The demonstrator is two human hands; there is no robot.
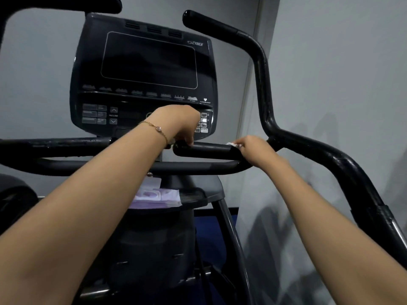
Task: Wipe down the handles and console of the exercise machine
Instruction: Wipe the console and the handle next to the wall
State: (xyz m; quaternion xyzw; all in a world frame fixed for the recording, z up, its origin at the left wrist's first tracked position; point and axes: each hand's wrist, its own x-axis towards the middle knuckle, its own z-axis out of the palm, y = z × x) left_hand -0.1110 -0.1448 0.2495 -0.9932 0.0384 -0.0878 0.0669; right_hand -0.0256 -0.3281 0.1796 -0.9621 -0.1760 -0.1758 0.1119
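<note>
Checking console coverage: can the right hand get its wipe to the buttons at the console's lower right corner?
Probably not fully: the left hand, gripping the end of the short handle, covers part of those buttons. The right hand holds the wipe close by, otherwise unobstructed.

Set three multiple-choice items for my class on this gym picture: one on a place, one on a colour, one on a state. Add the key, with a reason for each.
1. Where does the purple packet lie?
A. On a chair
B. On the machine's tray
C. On the floor

2. What colour is the wipe in the right hand?
A. White
B. Blue
C. Red

3. What is the left hand doing?
A. Hanging free
B. Waving in the air
C. Gripping the end of the short handle

Key:
1 B, the packet rests on the tray.
2 A, a white scrap shows at that hand.
3 C, the hand curls over the handle's end.
</note>
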